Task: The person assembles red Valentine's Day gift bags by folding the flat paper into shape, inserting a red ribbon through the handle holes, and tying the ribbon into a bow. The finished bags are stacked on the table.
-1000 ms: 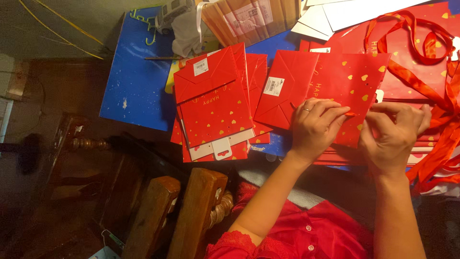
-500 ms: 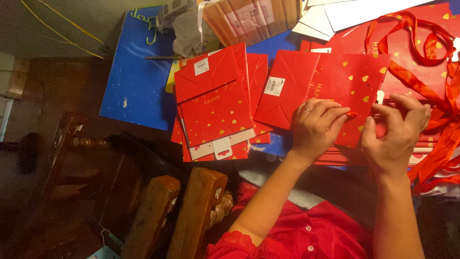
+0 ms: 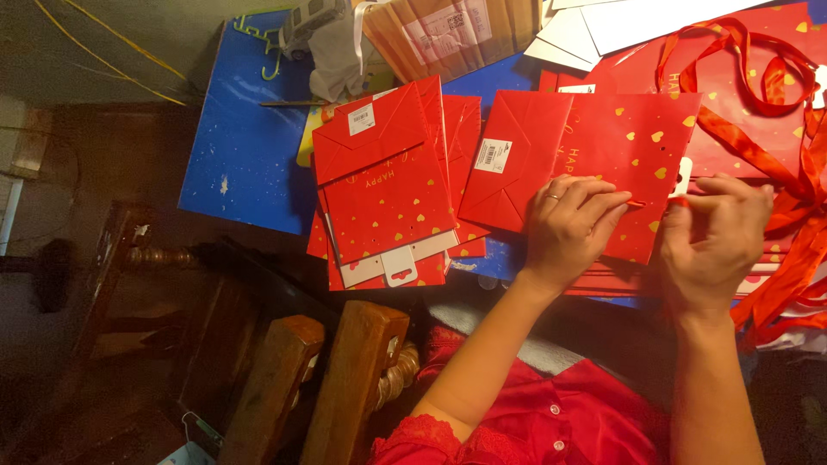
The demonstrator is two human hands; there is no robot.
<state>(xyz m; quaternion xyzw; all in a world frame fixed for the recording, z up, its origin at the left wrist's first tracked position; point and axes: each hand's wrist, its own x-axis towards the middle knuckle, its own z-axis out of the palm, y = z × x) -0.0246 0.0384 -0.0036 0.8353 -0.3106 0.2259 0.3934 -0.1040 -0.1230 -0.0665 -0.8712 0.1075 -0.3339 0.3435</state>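
Ribbon-threading step: left hand [image 3: 573, 226] pins the flat red gift bag [image 3: 633, 168] on the desk, fingers pinching a red ribbon end [image 3: 636, 204]; right hand [image 3: 713, 237] pinches its other side. Next likely needs feeding through the punched hole.

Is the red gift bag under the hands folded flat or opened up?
Folded flat: the red gift bag lies pressed on the blue table, base flap creased over; left hand and right hand rest at its edge.

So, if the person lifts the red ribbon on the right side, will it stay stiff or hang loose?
The red ribbon would probably hang limp: it already lies in soft loops and folds over the flat red gift bags. It looks thin and satiny, so likely light and a bit slippery. The tangled strands may drag along together.
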